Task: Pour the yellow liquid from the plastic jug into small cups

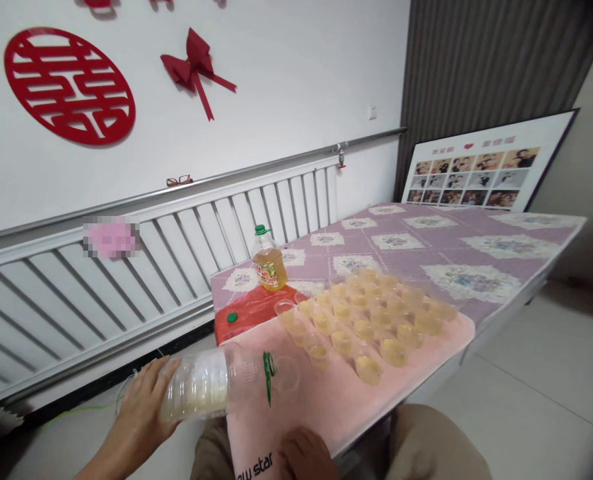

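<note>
My left hand (139, 407) grips the base of a clear plastic bottle (211, 383) with a green label, tipped on its side. Pale yellow liquid lies in the bottle, and its mouth points at an empty clear cup (286, 373) on the pink towel (326, 393). My right hand (306, 453) rests at the towel's near edge with its fingers curled; I cannot make out anything in it. Several small clear cups (371, 313) filled with yellow liquid stand in rows on the towel.
A green-capped oil bottle (268, 260) stands on a red mat (249, 310) beside a loose green cap (232, 317). The table (476, 247) has a purple patterned cloth. A white radiator (126, 280) runs along the wall, with red glasses (179, 180) on its ledge. A photo board (481, 170) leans at the back.
</note>
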Motion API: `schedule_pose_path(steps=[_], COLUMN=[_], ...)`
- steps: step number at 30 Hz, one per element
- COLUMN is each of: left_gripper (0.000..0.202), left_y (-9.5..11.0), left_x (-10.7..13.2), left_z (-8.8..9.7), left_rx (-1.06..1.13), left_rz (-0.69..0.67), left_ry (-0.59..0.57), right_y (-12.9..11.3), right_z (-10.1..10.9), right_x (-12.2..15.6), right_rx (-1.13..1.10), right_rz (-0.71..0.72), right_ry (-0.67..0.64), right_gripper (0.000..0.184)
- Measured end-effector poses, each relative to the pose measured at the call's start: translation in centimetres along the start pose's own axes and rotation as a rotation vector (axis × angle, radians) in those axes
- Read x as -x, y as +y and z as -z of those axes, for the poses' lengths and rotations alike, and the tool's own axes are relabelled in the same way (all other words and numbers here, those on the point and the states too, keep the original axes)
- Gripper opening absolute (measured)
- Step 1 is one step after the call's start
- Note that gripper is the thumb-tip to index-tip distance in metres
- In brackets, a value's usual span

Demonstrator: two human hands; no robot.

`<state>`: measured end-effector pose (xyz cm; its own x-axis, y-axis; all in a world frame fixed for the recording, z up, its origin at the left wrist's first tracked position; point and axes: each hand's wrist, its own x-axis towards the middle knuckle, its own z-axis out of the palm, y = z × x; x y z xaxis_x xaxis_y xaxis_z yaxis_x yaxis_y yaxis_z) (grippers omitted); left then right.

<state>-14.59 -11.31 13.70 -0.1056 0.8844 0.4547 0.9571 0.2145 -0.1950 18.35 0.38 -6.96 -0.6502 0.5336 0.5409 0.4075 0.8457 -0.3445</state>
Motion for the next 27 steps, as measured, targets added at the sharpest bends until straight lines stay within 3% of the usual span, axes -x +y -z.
schedule_pose_path(steps=[10,18,23,27], left_gripper=[0.085,0.087,0.087,0.084], left_y=[0.1,0.0,0.1,0.3], left_x=[-0.5,-0.7,-1.0,-1.1], left_z=[0.6,1.0,1.1,1.6], left_rx=[-0.062,-0.088,-0.095,-0.103], left_rz=[-0.011,-0.044,-0.054,-0.043], left_ry=[-0.081,-0.059,-0.056,-0.064], right_y=[-0.2,-0.3,-0.8,-1.1], right_z=[0.0,1.2,2.8,3.7], right_x=[0.0,-0.2,-0.7,-1.9], right_rx=[-0.028,-0.09,-0.036,0.062], right_rz=[-0.009,-0.026,-0.092,-0.072], right_ry=[-0.003,-0.053,0.061,0.141], right_gripper=[0.019,0.03,0.052,0.06])
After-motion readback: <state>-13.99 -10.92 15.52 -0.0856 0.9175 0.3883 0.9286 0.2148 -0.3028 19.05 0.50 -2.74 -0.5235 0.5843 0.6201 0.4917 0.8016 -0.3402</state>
